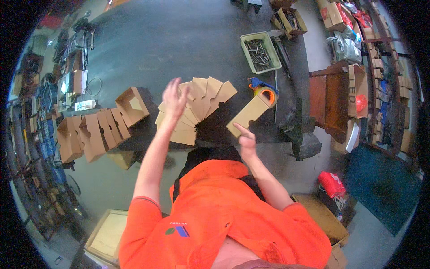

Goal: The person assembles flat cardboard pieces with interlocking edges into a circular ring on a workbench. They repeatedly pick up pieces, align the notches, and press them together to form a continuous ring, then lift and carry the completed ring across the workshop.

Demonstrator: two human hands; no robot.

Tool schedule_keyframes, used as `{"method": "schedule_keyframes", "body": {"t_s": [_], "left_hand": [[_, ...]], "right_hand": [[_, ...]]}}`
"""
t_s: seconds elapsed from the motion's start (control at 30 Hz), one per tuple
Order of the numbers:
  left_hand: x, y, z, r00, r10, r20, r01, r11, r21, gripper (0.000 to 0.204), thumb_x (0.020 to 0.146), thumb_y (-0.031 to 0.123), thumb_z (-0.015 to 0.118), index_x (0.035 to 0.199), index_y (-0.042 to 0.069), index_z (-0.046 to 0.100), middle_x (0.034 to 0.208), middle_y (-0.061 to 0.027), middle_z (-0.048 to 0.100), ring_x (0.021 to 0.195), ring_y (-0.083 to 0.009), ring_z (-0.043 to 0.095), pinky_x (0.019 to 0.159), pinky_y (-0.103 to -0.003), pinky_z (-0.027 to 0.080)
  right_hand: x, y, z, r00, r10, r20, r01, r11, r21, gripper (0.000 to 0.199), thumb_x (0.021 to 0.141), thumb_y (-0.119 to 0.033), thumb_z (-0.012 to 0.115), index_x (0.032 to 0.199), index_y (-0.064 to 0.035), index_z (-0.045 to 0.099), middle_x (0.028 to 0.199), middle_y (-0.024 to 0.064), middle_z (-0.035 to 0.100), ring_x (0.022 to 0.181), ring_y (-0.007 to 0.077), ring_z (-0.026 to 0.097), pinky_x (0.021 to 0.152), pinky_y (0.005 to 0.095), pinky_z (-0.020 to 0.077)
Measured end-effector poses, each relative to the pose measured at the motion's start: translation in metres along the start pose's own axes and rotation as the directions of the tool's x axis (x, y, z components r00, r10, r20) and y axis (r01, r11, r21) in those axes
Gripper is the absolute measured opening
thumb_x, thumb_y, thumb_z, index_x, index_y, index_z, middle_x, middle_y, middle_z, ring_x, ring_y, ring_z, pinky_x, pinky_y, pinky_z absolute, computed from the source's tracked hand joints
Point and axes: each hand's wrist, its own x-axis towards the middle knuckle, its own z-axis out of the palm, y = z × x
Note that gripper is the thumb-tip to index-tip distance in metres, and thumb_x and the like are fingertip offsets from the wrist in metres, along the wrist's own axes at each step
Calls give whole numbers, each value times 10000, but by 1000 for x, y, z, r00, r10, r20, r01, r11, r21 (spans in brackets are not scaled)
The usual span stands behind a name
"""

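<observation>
On the dark surface (148, 49) ahead of you, your left hand (175, 96) hovers with its grip spread over the fanned stack of flat cardboard blanks (197, 107). Your right hand (245, 141) pinches one blank (248, 116) by its lower end, tilted up toward the orange tape dispenser (264, 93). Held so near its edge, that blank could swing and knock the dispenser, or a careless left hand could scatter the fan.

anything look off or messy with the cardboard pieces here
Nothing looks damaged or spilled. The flat cardboard blanks lie fanned out and overlapping rather than squared up, under the left hand. The right hand holds one blank tilted. To the left, folded boxes stand in a leaning row.
</observation>
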Motion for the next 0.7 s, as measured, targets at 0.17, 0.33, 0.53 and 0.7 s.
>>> {"method": "schedule_keyframes", "body": {"t_s": [0.17, 0.33, 0.53, 0.7], "left_hand": [[11, -46, 30, 992, -65, 105, 16, 912, 410, 449, 920, 395, 473, 1212, 57, 515, 1197, -149, 540, 1087, -314, 520, 917, -449, 408], [6, -39, 43, 996, -64, 55, 37, 916, 400, 380, 908, 361, 489, 1116, 51, 560, 984, -123, 576, 918, -299, 557, 772, -417, 467], [16, -45, 46, 999, -42, 30, 27, 921, 388, 392, 910, 370, 485, 1133, 55, 556, 979, -120, 581, 927, -303, 561, 765, -410, 475], [19, -49, 45, 999, -47, 12, 39, 920, 390, 392, 909, 371, 488, 1118, 49, 566, 969, -121, 593, 913, -302, 567, 759, -410, 478]], "right_hand": [[58, 61, 39, 989, 117, -86, -94, 967, 237, 440, 766, 58, 426, 1176, 46, 585, 1242, 94, 552, 1165, 173, 492, 1018, 295, 331], [79, 56, 39, 955, 271, 117, -278, 689, 669, 362, 799, -123, 533, 1106, 56, 599, 1162, 103, 582, 1112, 216, 511, 991, 339, 355], [91, 93, 51, 937, 343, 67, -305, 708, 636, 395, 754, -249, 512, 945, 70, 646, 1001, 158, 649, 1020, 272, 549, 974, 372, 388], [98, 67, 55, 889, 458, 30, -303, 537, 788, 337, 860, -185, 437, 969, 78, 618, 984, 151, 633, 1033, 247, 542, 942, 364, 414]]}}
